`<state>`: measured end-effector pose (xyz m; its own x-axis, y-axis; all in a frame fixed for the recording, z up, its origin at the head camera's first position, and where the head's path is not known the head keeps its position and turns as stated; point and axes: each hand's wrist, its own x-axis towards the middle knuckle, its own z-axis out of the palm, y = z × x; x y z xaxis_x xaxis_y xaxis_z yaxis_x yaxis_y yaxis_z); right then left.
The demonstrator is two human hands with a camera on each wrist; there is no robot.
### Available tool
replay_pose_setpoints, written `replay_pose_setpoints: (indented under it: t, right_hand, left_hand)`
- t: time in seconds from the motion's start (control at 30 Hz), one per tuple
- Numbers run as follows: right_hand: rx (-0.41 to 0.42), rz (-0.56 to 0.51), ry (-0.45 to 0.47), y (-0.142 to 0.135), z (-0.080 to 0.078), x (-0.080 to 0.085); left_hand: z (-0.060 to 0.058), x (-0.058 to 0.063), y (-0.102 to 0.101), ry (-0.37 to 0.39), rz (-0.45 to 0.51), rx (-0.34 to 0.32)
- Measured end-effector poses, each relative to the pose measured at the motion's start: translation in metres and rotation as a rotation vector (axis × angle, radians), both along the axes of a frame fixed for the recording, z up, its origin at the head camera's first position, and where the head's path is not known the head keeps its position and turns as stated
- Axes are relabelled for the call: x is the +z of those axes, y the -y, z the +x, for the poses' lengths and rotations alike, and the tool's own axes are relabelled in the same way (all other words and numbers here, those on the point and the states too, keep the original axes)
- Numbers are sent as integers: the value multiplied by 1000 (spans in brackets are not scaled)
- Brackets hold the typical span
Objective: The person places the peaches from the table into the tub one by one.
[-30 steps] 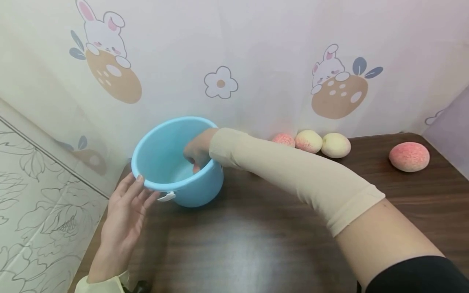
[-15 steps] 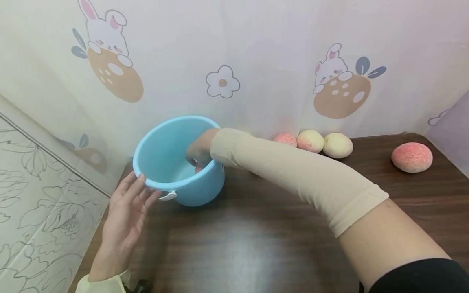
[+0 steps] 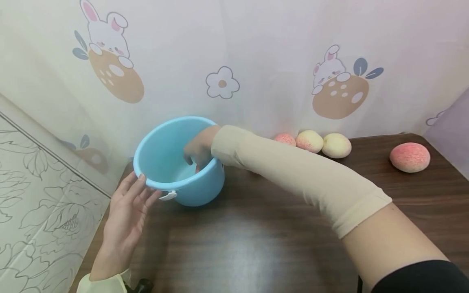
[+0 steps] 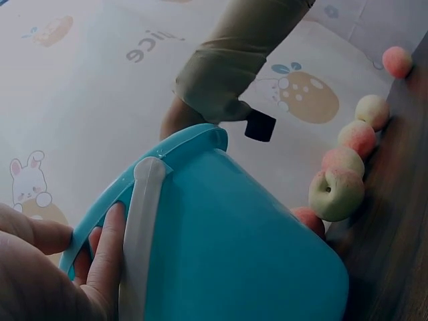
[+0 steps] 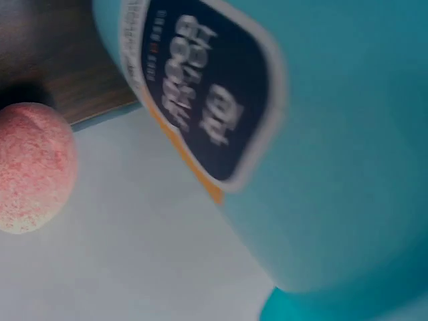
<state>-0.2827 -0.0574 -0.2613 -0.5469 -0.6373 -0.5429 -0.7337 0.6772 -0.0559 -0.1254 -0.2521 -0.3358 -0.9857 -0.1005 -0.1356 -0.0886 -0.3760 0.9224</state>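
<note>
A light blue bucket [image 3: 199, 190] stands on the table, its mouth tilted toward me in the head view. My left hand [image 3: 125, 215] pinches its near left rim, thumb on top and fingers beneath, beside the white handle [image 4: 142, 234]. Inside the bucket is my right hand [image 3: 200, 146], fingers bent downward. A small reddish patch [image 3: 198, 168], seemingly part of a peach, shows under those fingers. The bucket wall hides the rest, so I cannot tell whether it is held. From the right wrist, only the bucket's labelled outside and a pink peach [image 5: 32, 167] are seen.
Along the back edge of the brown table [image 3: 238, 236] lie several peaches, among them a pale one [image 3: 336, 145] and a blushed one [image 3: 309, 141]. A redder peach [image 3: 410, 157] lies apart at the right. A patterned curtain [image 3: 256, 73] hangs close behind.
Inside the bucket, my right hand has lifted slightly, and its fingers look a little more spread around the reddish patch. My left hand and the bucket have stayed in place.
</note>
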Motion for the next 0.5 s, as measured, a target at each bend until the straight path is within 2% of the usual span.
replay_pose_setpoints:
  t: [0.1, 0.23, 0.3, 0.5]
  right_hand:
    - [-3, -30, 25, 2, -6, 2]
    - [57, -73, 49, 3, -11, 9]
    - [85, -94, 61, 2, -11, 14]
    - [89, -173, 59, -10, -5, 31]
  left_hand:
    - [1, 0, 0, -4, 0, -3]
    - [3, -1, 0, -12, -19, -10]
    - [3, -1, 0, -16, -22, -13]
    - [3, -1, 0, -13, -25, -9]
